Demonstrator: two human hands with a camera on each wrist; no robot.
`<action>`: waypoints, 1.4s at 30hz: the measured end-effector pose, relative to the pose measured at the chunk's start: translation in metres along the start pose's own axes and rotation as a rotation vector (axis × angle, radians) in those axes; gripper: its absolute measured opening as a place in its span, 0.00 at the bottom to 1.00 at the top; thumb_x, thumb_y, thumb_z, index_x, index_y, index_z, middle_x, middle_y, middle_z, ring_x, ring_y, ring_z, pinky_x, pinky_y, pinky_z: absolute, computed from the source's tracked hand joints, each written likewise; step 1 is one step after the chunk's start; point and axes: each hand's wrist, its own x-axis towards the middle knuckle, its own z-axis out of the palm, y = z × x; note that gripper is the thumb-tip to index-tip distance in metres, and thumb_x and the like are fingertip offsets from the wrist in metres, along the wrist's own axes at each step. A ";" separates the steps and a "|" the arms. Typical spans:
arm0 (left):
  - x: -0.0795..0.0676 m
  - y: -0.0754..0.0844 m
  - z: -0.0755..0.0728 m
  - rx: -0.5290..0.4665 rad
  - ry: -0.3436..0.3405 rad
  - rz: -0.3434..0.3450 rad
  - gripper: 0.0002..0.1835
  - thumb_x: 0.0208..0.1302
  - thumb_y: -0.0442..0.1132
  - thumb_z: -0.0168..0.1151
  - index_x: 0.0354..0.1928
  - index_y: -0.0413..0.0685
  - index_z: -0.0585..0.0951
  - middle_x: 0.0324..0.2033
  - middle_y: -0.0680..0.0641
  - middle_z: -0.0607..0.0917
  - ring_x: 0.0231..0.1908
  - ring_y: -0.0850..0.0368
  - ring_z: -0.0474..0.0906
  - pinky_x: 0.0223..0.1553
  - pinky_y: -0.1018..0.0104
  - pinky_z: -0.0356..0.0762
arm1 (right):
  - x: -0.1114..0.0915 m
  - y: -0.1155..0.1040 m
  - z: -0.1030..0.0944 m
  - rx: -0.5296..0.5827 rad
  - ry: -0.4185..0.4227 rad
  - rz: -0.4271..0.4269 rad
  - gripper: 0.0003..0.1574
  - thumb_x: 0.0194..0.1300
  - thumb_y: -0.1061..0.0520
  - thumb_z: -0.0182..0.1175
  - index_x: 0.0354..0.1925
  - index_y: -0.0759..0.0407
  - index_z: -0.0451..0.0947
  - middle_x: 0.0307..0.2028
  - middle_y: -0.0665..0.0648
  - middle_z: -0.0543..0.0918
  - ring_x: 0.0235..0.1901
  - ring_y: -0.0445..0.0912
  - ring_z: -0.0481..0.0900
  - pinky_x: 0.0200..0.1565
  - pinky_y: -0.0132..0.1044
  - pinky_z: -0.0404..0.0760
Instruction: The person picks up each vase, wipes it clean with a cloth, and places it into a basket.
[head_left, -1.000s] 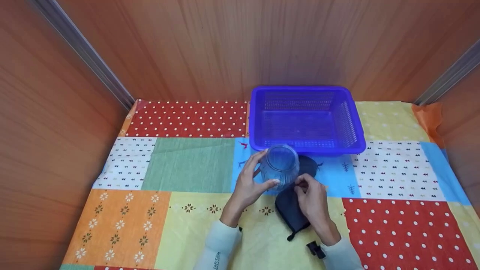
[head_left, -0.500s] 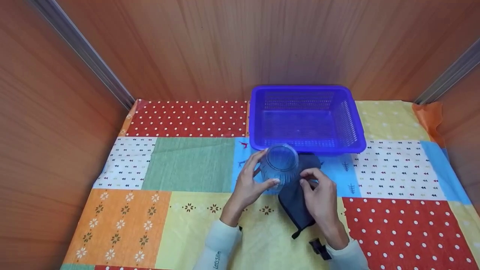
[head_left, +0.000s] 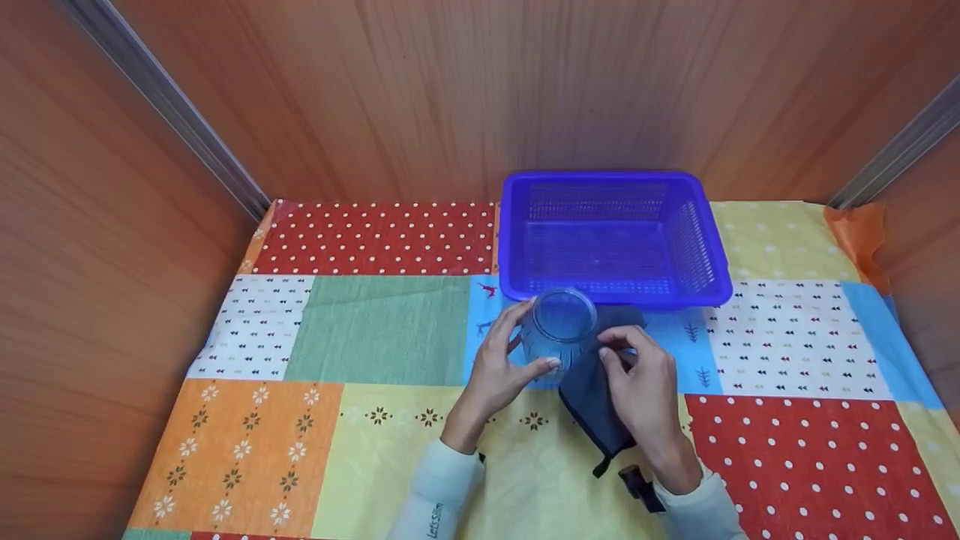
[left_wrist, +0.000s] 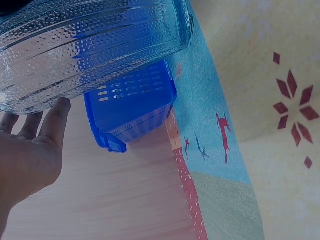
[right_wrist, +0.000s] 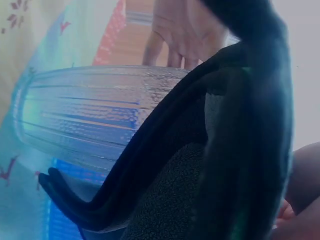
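In the head view my left hand (head_left: pixel 496 367) holds a clear ribbed glass jar (head_left: pixel 559 352) upright by its side, thumb in front and fingers behind. The jar's round mouth faces up with no lid on it. My right hand (head_left: pixel 643 386) pinches a dark grey cloth (head_left: pixel 592 397) that has a black bound edge and a small loop at its lower corner. The cloth hangs beside and partly behind the jar. In the right wrist view the folded cloth (right_wrist: pixel 165 190) shows a fuzzy inner side and overlaps the jar (right_wrist: pixel 85 110).
A purple-blue plastic basket (head_left: pixel 615 296) with perforated sides stands behind the jar, against the wooden back wall (head_left: pixel 450 97). Under everything lies a patchwork-print tablecloth (head_left: pixel 390 322). Wooden side walls (head_left: pixel 90 262) close off the left and right.
My right hand has moved up and slightly to the right, and the cloth has shifted with it, its loop corner swinging right. My left hand and the jar have stayed in place.
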 end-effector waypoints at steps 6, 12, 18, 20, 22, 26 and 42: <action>0.000 0.000 0.001 0.005 -0.001 -0.012 0.45 0.62 0.45 0.80 0.79 0.56 0.68 0.75 0.48 0.70 0.71 0.48 0.70 0.69 0.48 0.75 | 0.002 -0.008 -0.002 -0.024 -0.030 0.022 0.10 0.68 0.76 0.65 0.45 0.69 0.84 0.43 0.63 0.86 0.48 0.57 0.87 0.57 0.53 0.85; 0.000 -0.001 0.001 0.006 0.002 -0.012 0.45 0.62 0.45 0.80 0.79 0.55 0.68 0.75 0.48 0.70 0.71 0.48 0.70 0.69 0.48 0.76 | -0.001 -0.003 0.001 -0.039 -0.016 0.010 0.10 0.67 0.77 0.64 0.44 0.69 0.84 0.42 0.64 0.86 0.48 0.57 0.87 0.57 0.54 0.85; 0.001 -0.001 0.001 0.009 -0.003 -0.001 0.46 0.62 0.45 0.80 0.79 0.54 0.68 0.75 0.48 0.70 0.71 0.48 0.69 0.69 0.48 0.75 | -0.007 0.010 0.004 -0.027 -0.011 0.023 0.10 0.68 0.77 0.63 0.45 0.70 0.82 0.43 0.65 0.85 0.48 0.58 0.86 0.57 0.56 0.84; 0.001 -0.001 0.001 0.011 -0.004 -0.001 0.46 0.62 0.45 0.80 0.79 0.55 0.68 0.75 0.48 0.70 0.72 0.48 0.69 0.70 0.48 0.75 | -0.009 0.017 0.007 -0.029 -0.015 0.038 0.10 0.68 0.78 0.63 0.45 0.70 0.82 0.43 0.65 0.85 0.49 0.59 0.86 0.57 0.56 0.84; 0.001 -0.001 0.000 0.013 -0.004 -0.002 0.45 0.62 0.45 0.80 0.79 0.55 0.68 0.75 0.48 0.70 0.71 0.48 0.69 0.70 0.48 0.75 | -0.009 0.026 0.011 -0.050 -0.020 0.041 0.10 0.67 0.78 0.62 0.43 0.70 0.82 0.41 0.65 0.85 0.49 0.60 0.86 0.56 0.56 0.85; -0.001 -0.003 0.000 0.008 -0.001 0.002 0.45 0.63 0.46 0.80 0.79 0.55 0.68 0.75 0.48 0.70 0.71 0.48 0.70 0.70 0.47 0.75 | -0.011 0.050 0.024 -0.103 -0.037 0.015 0.10 0.64 0.79 0.63 0.39 0.68 0.81 0.38 0.65 0.86 0.44 0.60 0.88 0.49 0.57 0.89; -0.001 -0.001 0.000 0.004 -0.007 0.005 0.45 0.63 0.45 0.80 0.79 0.55 0.68 0.75 0.48 0.70 0.72 0.48 0.69 0.70 0.48 0.75 | -0.011 0.084 0.045 -0.169 -0.123 0.052 0.12 0.63 0.77 0.65 0.33 0.62 0.81 0.32 0.61 0.88 0.35 0.55 0.87 0.40 0.50 0.86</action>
